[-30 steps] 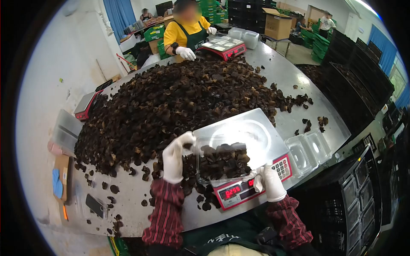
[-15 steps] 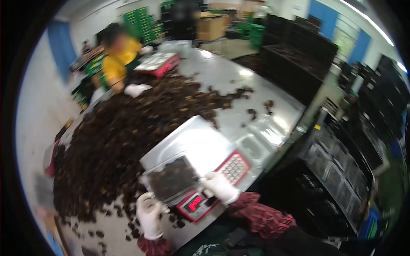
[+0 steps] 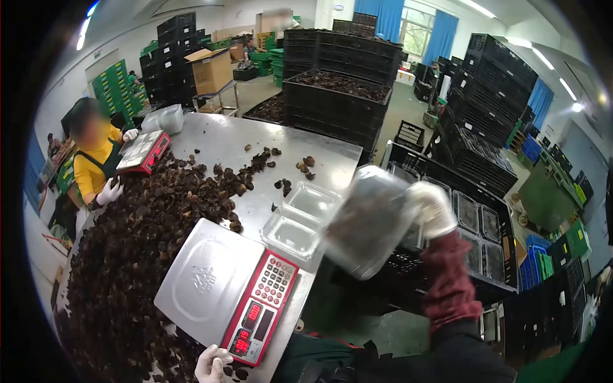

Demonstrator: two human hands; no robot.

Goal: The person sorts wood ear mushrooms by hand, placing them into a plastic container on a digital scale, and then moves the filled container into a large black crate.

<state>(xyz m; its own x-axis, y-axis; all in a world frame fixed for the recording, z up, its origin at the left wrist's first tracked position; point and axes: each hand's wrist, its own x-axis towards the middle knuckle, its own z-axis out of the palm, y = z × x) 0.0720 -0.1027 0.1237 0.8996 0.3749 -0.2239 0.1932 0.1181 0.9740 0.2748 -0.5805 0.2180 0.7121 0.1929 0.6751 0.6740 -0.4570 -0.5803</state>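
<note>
On my remote feed, the right hand (image 3: 434, 207) grips a tilted plastic box (image 3: 367, 223) at four o'clock, edge-held seemingly for steadiness; at seven, the left hand (image 3: 212, 365) curls by the scale (image 3: 204, 281), hold unclear.

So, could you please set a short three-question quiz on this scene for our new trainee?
1. Which of the camera wearer's hands holds the blurred clear container?

2. On the table, what lies beside the keypad side of the nearer scale?
A) a cardboard carton
B) an open clear tray
C) a green crate

3. True or false: a packed box is sitting on the nearer scale's platform.

Key:
1. The right hand.
2. B.
3. False; the platform is bare.
</note>
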